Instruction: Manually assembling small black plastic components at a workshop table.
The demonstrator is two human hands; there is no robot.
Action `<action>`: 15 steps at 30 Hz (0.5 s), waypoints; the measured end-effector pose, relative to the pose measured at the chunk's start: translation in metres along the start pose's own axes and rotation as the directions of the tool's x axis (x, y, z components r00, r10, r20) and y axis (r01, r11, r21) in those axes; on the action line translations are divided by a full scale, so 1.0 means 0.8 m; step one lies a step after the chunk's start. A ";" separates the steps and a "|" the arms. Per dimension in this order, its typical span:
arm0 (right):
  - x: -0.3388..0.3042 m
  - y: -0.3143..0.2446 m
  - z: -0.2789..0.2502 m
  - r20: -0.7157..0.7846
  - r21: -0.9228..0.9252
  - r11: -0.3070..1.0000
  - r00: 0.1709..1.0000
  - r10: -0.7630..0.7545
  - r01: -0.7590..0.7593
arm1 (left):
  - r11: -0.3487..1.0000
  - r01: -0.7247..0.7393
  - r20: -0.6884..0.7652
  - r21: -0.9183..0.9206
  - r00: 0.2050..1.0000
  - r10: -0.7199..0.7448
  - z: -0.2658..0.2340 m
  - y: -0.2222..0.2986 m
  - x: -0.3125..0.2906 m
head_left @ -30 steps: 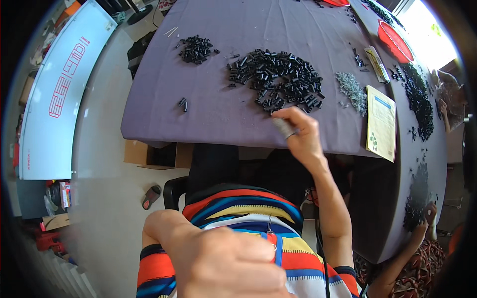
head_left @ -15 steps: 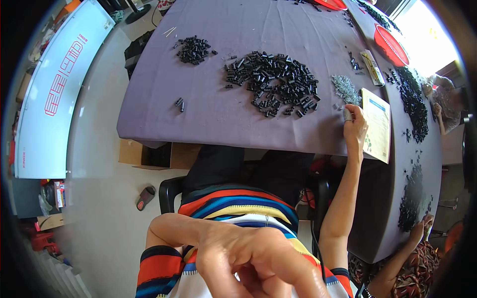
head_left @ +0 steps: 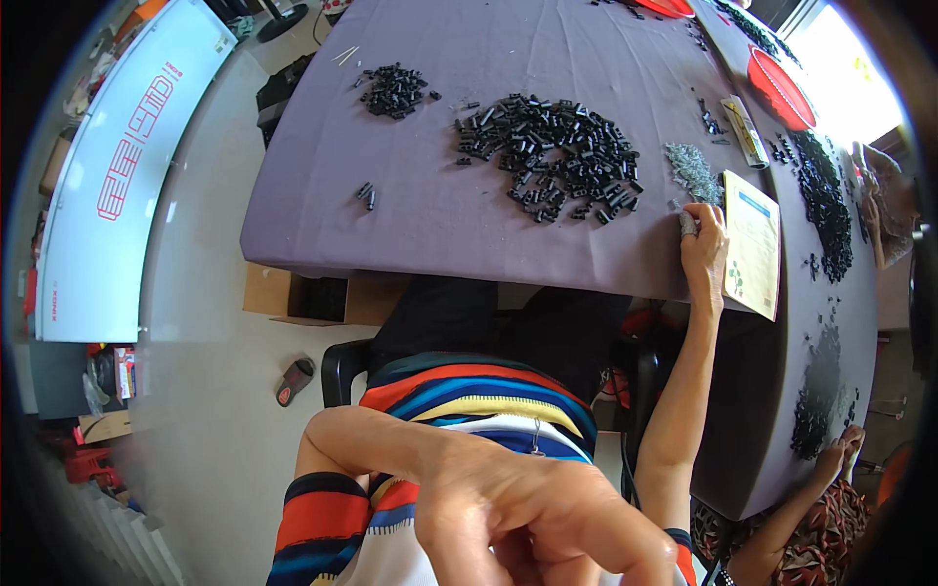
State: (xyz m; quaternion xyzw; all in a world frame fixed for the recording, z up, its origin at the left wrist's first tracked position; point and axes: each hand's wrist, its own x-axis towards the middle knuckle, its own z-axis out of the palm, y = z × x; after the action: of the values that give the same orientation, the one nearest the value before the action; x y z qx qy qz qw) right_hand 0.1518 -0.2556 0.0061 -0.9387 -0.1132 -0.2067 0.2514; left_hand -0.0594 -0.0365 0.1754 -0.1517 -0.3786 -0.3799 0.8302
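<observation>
Close to the camera, at the lower edge, my left hand (head_left: 547, 518) is raised with its fingers bent inward. Its fingertips run out of the picture, so anything in them is hidden. My right hand (head_left: 704, 246) rests at the table's near right edge, fingers curled together, a grey wrap on one digit. Whether it pinches a small piece cannot be made out. Beside it lies a booklet (head_left: 752, 239) with a pale yellow cover. Just beyond is a heap of tiny silvery pieces (head_left: 693, 171). A large pile of short black tubes (head_left: 557, 156) spreads over the middle of the cloth.
A smaller black pile (head_left: 393, 91) and a few loose tubes (head_left: 365, 195) lie left on the purple-grey tablecloth (head_left: 322, 230). A red basket (head_left: 782, 90) stands far right. Along the right-hand table, other people's hands (head_left: 842, 451) work near black heaps. A slipper (head_left: 294, 381) lies on the floor.
The whole view has shifted slightly, with the table sitting a little higher and further right. My left hand has slid a bit right and down; my right hand stays by the booklet.
</observation>
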 end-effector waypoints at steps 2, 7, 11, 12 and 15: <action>0.000 -0.004 -0.001 0.009 0.015 1.000 1.000 0.005 -0.005 | 1.000 0.004 0.030 0.008 1.000 -0.004 -0.007 -0.007 -0.005; 0.001 -0.002 0.004 -0.009 0.102 0.995 1.000 0.022 -0.021 | 0.869 0.384 -0.299 0.313 0.908 -0.293 0.002 0.005 -0.029; 0.002 -0.025 0.002 -0.020 0.130 0.989 0.998 0.066 -0.063 | 0.884 0.412 -0.878 0.221 0.479 -0.003 -0.027 -0.018 0.031; 0.002 -0.016 0.018 -0.016 0.157 0.987 0.999 0.050 -0.047 | 0.828 0.488 -0.879 0.276 0.476 0.013 -0.034 -0.025 0.044; -0.001 -0.009 0.010 -0.023 0.131 0.990 0.998 0.061 -0.057 | 0.488 0.533 -0.704 0.692 0.648 0.291 -0.020 -0.071 0.092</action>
State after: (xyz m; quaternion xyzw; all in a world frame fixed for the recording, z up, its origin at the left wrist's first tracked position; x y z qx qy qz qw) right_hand 0.1517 -0.2451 0.0024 -0.9204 -0.0952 -0.2041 0.3195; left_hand -0.0620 -0.1209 0.2172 0.4868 -0.1468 -0.2274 0.8305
